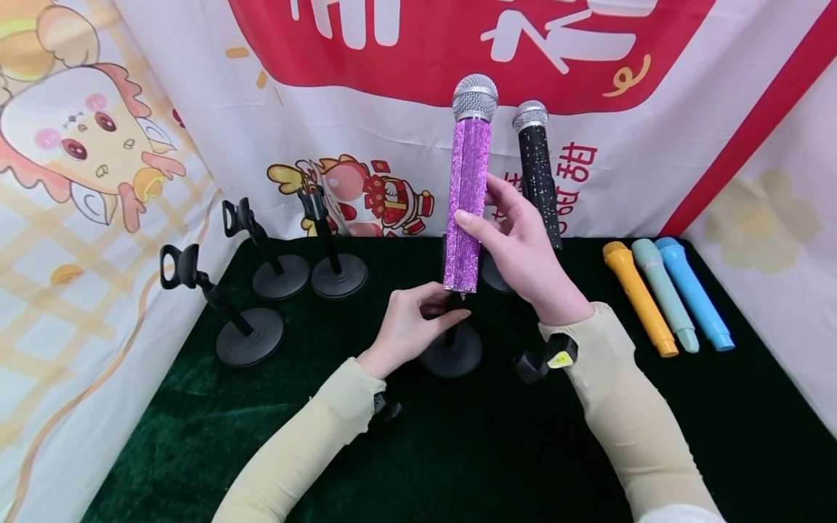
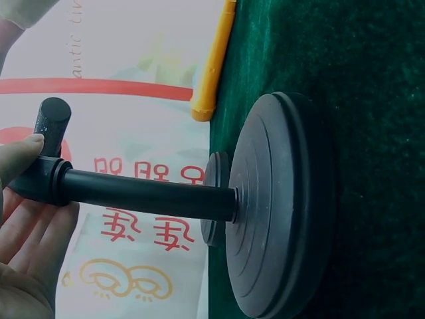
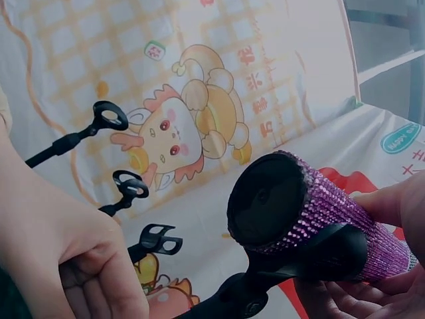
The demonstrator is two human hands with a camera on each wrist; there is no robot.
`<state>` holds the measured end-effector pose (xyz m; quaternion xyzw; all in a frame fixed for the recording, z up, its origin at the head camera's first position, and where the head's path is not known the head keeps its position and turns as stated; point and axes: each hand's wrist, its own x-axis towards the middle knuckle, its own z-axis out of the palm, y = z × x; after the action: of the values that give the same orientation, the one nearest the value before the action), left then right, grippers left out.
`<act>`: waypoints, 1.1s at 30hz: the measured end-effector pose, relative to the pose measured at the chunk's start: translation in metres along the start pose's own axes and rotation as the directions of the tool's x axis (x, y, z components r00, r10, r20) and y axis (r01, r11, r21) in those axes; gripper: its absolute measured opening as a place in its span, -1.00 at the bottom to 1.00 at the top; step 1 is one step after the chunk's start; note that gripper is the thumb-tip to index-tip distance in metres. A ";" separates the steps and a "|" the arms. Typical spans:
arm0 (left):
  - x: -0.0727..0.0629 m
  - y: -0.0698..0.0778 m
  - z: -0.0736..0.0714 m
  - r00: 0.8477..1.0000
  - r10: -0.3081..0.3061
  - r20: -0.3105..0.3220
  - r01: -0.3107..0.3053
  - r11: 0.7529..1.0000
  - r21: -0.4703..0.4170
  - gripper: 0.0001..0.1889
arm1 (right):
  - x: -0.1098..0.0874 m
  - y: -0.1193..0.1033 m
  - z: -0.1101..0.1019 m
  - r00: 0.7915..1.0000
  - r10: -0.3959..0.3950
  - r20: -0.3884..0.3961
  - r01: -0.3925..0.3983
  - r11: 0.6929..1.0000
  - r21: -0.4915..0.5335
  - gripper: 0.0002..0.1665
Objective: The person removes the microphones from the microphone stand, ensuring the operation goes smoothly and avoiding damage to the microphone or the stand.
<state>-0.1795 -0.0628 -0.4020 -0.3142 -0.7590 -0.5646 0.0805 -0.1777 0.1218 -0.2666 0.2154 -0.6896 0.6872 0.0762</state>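
Note:
A purple rhinestone microphone [image 1: 467, 196] with a silver mesh head stands nearly upright in the head view. My right hand [image 1: 530, 254] grips its body between thumb and fingers. In the right wrist view the microphone's lower end lies in the black clip [image 3: 332, 256] of a stand. My left hand [image 1: 408, 323] holds the top of that microphone stand [image 2: 146, 193], below the clip, thumb on one side and fingers on the other. The stand's round base [image 1: 451, 356] rests on the green cloth.
Behind to the right, a black speckled microphone [image 1: 539, 171] sits on another stand. Several bare stands, one with a round base [image 1: 250, 338], are at left. Orange [image 1: 641, 298], pale green [image 1: 667, 298] and blue [image 1: 696, 294] microphones lie at right. A printed cloth [image 1: 405, 116] hangs behind.

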 end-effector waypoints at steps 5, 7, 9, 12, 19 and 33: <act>0.000 0.000 0.000 1.000 0.001 0.000 -0.001 1.000 -0.004 -0.76 | 0.005 0.000 0.000 1.000 -0.007 -0.020 0.006 0.999 -0.039 -0.31; 0.001 0.000 -0.001 1.000 -0.003 0.004 0.003 1.000 -0.004 -0.78 | 0.006 0.001 -0.001 1.000 -0.009 -0.023 0.008 0.999 -0.033 -0.32; 0.000 0.001 -0.001 1.000 -0.010 0.008 0.010 1.000 -0.008 -0.79 | 0.007 0.002 -0.001 1.000 -0.007 -0.025 0.007 1.000 -0.024 -0.32; 0.000 0.001 0.000 1.000 -0.018 0.010 0.018 1.000 -0.013 -0.78 | 0.009 0.002 -0.001 1.000 0.000 -0.031 0.000 1.000 -0.009 -0.34; -0.001 0.002 0.000 1.000 -0.030 -0.001 0.030 0.999 -0.027 -0.78 | 0.011 0.002 0.000 0.999 0.000 -0.054 0.000 1.000 -0.003 -0.36; -0.001 0.002 -0.001 0.999 -0.054 0.006 0.054 0.998 -0.043 -0.74 | 0.022 0.003 0.002 0.995 -0.002 -0.097 0.008 0.998 0.055 -0.33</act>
<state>-0.1774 -0.0639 -0.4004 -0.2966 -0.7551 -0.5820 0.0567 -0.1987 0.1157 -0.2601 0.1857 -0.6652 0.7155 0.1051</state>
